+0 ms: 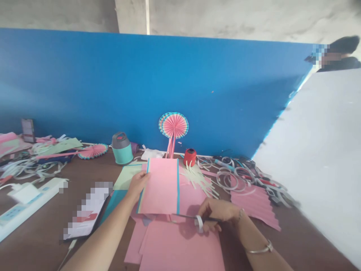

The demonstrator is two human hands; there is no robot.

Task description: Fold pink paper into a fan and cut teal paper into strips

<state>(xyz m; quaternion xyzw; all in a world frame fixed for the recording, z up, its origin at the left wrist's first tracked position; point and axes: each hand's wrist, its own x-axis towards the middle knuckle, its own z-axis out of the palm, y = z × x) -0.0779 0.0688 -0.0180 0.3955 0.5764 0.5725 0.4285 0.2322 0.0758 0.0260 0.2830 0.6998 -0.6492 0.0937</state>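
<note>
My left hand (138, 184) grips the left edge of a pink paper sheet (163, 184) that has blue strips down both sides. The sheet is held up at a tilt over other papers. My right hand (216, 214) is closed around dark scissors (186, 216), whose thin blades point left at the sheet's lower right corner. A white band (199, 224) shows at its fingers; what it is I cannot tell. More pink sheets (180, 244) lie underneath. Pale green paper strips (200, 178) are spread to the right of the held sheet.
A pleated paper fan (174, 125) stands at the blue partition (126, 82). Nearby are a red thread spool (190, 157) and a teal container (123, 150). A phone (88, 210) and power strip (34, 207) lie left; pleated pink paper (254, 203) lies right.
</note>
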